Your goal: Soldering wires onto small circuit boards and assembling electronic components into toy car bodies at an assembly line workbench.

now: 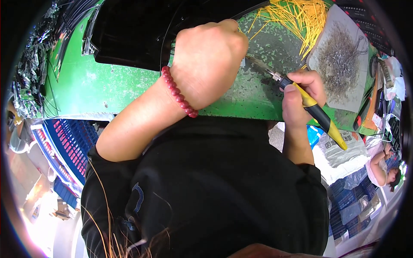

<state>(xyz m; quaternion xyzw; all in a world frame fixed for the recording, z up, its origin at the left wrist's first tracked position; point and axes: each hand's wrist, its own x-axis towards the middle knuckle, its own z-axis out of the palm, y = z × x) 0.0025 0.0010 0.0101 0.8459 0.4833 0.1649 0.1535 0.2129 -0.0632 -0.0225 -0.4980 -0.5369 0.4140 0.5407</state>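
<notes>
My right hand (303, 94) grips a yellow and black soldering iron (316, 109) like a pen, its metal tip angled up and left. That tip ends close beside my left hand (211, 60), which is bent into a fist over the green worktable (129, 90). Only the back of the left hand shows; its fingertips and whatever they pinch are hidden. A small pale bit (243, 62) peeks out between the hand and the iron's tip. Round my left wrist sits a red bead bracelet (175, 91).
A large black panel (129, 34) lies at the back left, beside bundled dark wires (36, 64). Yellow wires (301, 21) are heaped at the back right, near a pale sheet (361, 81) covered in dark specks. Blue crates (71, 142) stand below. Another person (380, 170) sits far right.
</notes>
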